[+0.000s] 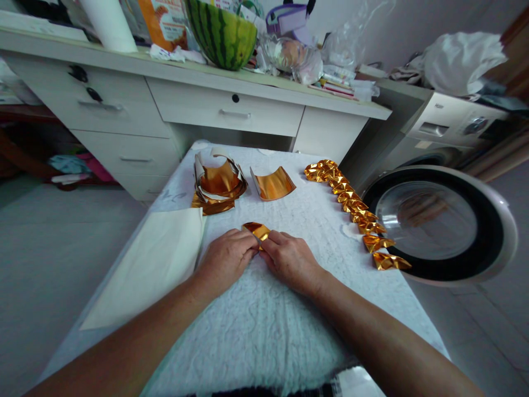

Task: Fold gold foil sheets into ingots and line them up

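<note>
Between my two hands, at the middle of the cloth-covered table, is a piece of gold foil paper (257, 229), partly folded. My left hand (228, 255) pinches its left side, and my right hand (289, 259) grips its right side; the fingertips nearly meet and hide the lower part. Beyond them lies a single curled gold sheet (274, 184). To its left sits a loose stack of curled gold sheets (219, 184) with pale undersides. A row of folded gold foil pieces (351, 204) runs down the table's right side.
A pale paper sheet (149, 270) lies on the table's left. Behind stands a white desk (231, 113) bearing half a watermelon (221, 36), bags and clutter. At the right, a washing machine's open round door (506, 220) reaches close to the table edge.
</note>
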A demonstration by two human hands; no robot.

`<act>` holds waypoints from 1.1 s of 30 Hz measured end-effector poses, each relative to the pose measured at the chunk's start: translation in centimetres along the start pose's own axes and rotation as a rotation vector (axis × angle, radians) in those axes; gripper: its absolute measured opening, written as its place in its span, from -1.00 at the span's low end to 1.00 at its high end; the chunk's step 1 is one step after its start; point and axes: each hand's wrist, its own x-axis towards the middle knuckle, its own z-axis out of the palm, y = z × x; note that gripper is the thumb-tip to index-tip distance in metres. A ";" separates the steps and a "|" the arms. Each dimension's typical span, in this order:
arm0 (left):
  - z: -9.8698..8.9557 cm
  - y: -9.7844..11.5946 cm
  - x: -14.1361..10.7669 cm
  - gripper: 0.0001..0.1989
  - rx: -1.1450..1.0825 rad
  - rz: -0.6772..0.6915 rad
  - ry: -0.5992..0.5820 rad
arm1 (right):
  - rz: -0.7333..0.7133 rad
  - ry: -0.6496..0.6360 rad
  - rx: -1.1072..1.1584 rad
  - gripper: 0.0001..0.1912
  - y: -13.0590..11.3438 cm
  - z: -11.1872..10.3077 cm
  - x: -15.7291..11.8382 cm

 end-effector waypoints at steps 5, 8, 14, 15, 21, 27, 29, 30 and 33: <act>-0.1 0.2 0.1 -0.85 0.059 -0.020 -0.019 | -0.022 -0.026 0.005 -0.79 0.0 -0.1 -0.1; 0.0 0.3 0.1 -0.85 0.062 -0.020 -0.021 | 0.003 -0.033 0.008 -0.78 -0.2 -0.3 -0.2; 0.1 0.1 -0.1 -0.85 0.056 0.027 0.067 | 0.089 0.012 -0.014 -0.82 -0.4 -0.1 -0.1; 0.1 0.1 -0.2 -0.85 0.046 0.046 0.080 | 0.095 0.016 -0.015 -0.82 -0.3 0.0 -0.1; -0.1 0.3 -0.2 -0.94 0.020 0.108 0.143 | 0.075 0.035 -0.039 -0.79 0.3 0.3 -0.1; -0.7 0.2 -0.1 -0.71 0.170 -0.004 0.282 | 0.076 0.092 -0.047 -0.80 1.4 0.1 -0.2; -0.8 0.0 -0.2 -0.73 0.194 -0.030 0.276 | 0.067 0.093 -0.035 -0.79 1.6 0.0 -0.2; -0.8 -0.1 -0.2 -0.76 0.197 -0.038 0.267 | 0.063 0.093 -0.029 -0.79 1.7 0.0 -0.2; -0.6 -0.3 -0.2 -0.77 0.190 -0.037 0.248 | 0.058 0.094 -0.015 -0.78 1.8 -0.2 -0.2</act>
